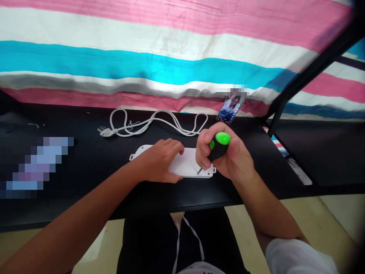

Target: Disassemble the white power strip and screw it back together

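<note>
A white power strip lies face down or flat on the black table, with screw holes near its ends. My left hand is laid over its left and middle part, thumb at the near edge and fingers at the far edge, gripping it. My right hand is wrapped round a black and green screwdriver. The screwdriver is tilted, and its metal tip touches the strip near the right end. The strip's white cord lies in loops behind it, ending in a plug at the left.
A phone with a lit screen leans against the striped cloth at the back of the black table. A blurred-out patch covers something at the far left. Black frame bars rise at the right.
</note>
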`<state>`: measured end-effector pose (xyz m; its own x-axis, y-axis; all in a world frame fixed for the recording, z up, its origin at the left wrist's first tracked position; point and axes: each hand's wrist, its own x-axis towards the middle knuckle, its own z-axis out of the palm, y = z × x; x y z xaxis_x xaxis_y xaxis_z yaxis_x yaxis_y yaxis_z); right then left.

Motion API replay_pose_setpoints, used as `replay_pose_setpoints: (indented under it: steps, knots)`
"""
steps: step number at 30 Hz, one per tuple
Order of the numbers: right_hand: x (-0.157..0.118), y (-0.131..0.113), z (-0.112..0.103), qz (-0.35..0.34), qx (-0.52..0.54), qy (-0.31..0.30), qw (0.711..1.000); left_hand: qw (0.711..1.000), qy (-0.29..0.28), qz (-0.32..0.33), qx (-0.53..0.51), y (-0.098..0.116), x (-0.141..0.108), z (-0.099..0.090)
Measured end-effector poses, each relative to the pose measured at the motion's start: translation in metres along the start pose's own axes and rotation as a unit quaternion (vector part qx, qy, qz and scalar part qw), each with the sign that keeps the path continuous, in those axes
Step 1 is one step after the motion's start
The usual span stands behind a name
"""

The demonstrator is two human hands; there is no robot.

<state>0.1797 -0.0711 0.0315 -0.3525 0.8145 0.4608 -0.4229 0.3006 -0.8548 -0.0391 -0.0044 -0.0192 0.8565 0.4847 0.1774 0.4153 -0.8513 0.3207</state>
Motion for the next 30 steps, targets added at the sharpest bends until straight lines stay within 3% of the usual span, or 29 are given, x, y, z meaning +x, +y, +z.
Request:
replay_pose_setpoints:
  steps: [7, 15, 19, 22, 26, 30]
  knots:
    - [0.0034, -0.0022, 0.0039, 0.012, 0.054, 0.025, 0.998, 1.0, 0.0, -0.005, 0.001, 0.001, 0.0, -0.0005]
    - [0.0037, -0.0076, 0.006, 0.028, 0.025, 0.032, 0.999, 1.0, -0.007, -0.006, -0.002, 0.0027, 0.0003, -0.0031]
    - [0.0075, -0.0059, 0.0026, 0.003, 0.075, 0.005, 0.997, 1.0, -0.009, -0.011, 0.001, 0.0044, 0.0008, -0.004]
    - [0.0067, -0.0053, 0.0031, -0.007, 0.038, 0.02, 0.999, 1.0, -0.008, -0.008, 0.0, 0.0041, 0.0012, -0.0038]
    - [0.0031, -0.0074, 0.0075, 0.022, -0.006, 0.053, 0.998, 1.0, -0.01, -0.005, -0.004, 0.0026, 0.0012, -0.0037]
    - [0.0049, -0.0079, 0.008, 0.049, 0.014, 0.062, 0.997, 1.0, -0.009, -0.006, 0.002, 0.0026, 0.0008, -0.0042]
